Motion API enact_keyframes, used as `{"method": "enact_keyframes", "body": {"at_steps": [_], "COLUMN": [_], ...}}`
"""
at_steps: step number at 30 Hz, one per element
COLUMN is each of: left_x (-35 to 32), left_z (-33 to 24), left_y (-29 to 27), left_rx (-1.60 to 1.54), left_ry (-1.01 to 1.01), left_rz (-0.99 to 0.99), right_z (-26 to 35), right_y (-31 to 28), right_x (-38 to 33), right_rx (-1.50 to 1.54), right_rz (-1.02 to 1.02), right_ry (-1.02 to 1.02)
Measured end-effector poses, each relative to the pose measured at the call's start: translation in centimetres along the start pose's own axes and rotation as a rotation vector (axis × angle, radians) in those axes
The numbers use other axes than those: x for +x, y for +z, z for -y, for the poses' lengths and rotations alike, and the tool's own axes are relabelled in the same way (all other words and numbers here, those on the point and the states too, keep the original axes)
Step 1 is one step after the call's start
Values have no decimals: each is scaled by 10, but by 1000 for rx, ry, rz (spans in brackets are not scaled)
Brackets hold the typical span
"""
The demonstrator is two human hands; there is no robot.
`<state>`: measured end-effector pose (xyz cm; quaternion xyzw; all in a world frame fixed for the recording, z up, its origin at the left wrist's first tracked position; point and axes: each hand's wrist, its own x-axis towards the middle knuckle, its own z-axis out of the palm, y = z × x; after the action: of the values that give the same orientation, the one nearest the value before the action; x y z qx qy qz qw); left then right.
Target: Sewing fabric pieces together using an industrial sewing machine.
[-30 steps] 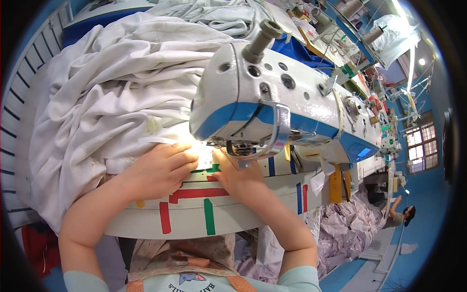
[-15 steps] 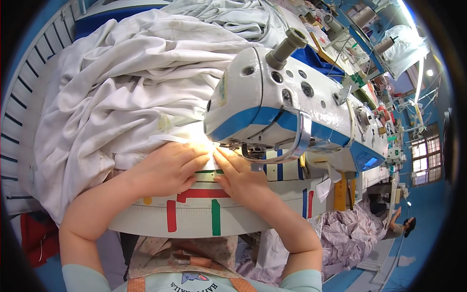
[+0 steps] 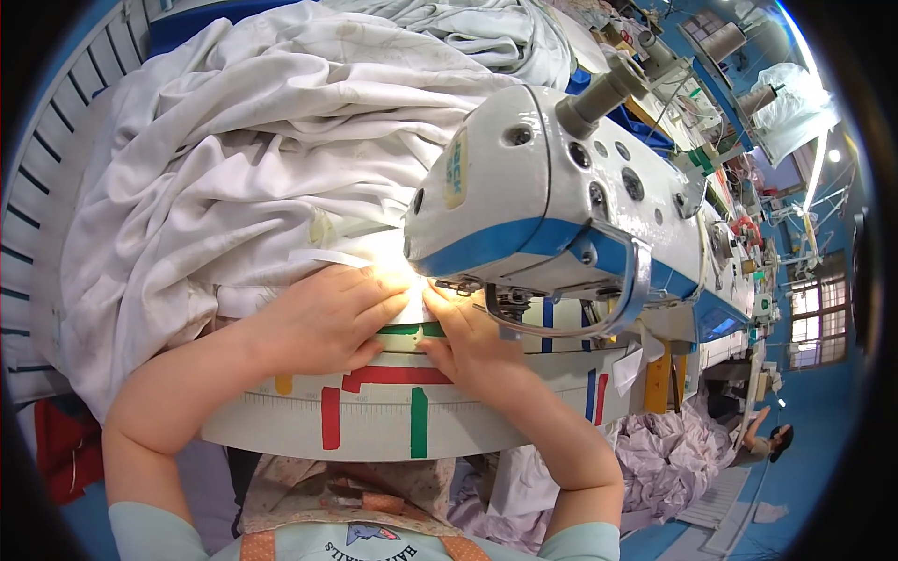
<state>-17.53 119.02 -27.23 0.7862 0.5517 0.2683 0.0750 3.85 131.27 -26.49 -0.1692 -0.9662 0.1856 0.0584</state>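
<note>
White cloth (image 3: 234,168) fills the left of my feed in a heap, its left edge lying near a slatted rail (image 3: 56,187) and its right edge running beneath the lit end of the machine. The left hand (image 3: 341,313) rests palm down on that edge, fingers bent and close together; the right hand (image 3: 468,337) lies just beside it, fingers stretched forward onto the cloth. Lamp glare washes out the fingertips, so I cannot tell whether either hand pinches the fabric or only presses. Room is tight on the right, where the metal loop (image 3: 640,280) of the sewing machine (image 3: 496,187) curves close over the right hand; I see more on the table (image 3: 271,425), between the wrists and its curved front edge. Counting left to right along that front strip: 1 yellow mark (image 3: 283,384), 1 upright red tape (image 3: 331,418), 1 long crosswise red tape (image 3: 402,376), 1 upright green tape (image 3: 419,423), 1 blue tape (image 3: 590,394) and 1 more red tape (image 3: 601,397). Farther right are 2 thread cones (image 3: 725,42) and 1 other person (image 3: 767,437).
</note>
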Motion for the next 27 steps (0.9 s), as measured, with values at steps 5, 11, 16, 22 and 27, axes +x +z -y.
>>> {"method": "enact_keyframes", "body": {"at_steps": [5,11,16,22,27], "left_x": [2,4,4,2,2], "left_z": [2,5,5,2,6], "left_y": [-2,-6,-7,-5,-3], "left_rx": [5,-18,-19,-8,58], "left_ry": [11,-3,-12,-1,38], "left_rz": [-16,22,53,35,-21], "right_z": [-13,-53,-66,-42,-39], "right_y": [9,34,25,5,4], "right_x": [-7,-17,-9,-1,2], "right_rx": [170,323,198,223,148], "right_rz": [-3,52,-24,-56,-75], "right_ry": [143,391,307,338,349]}}
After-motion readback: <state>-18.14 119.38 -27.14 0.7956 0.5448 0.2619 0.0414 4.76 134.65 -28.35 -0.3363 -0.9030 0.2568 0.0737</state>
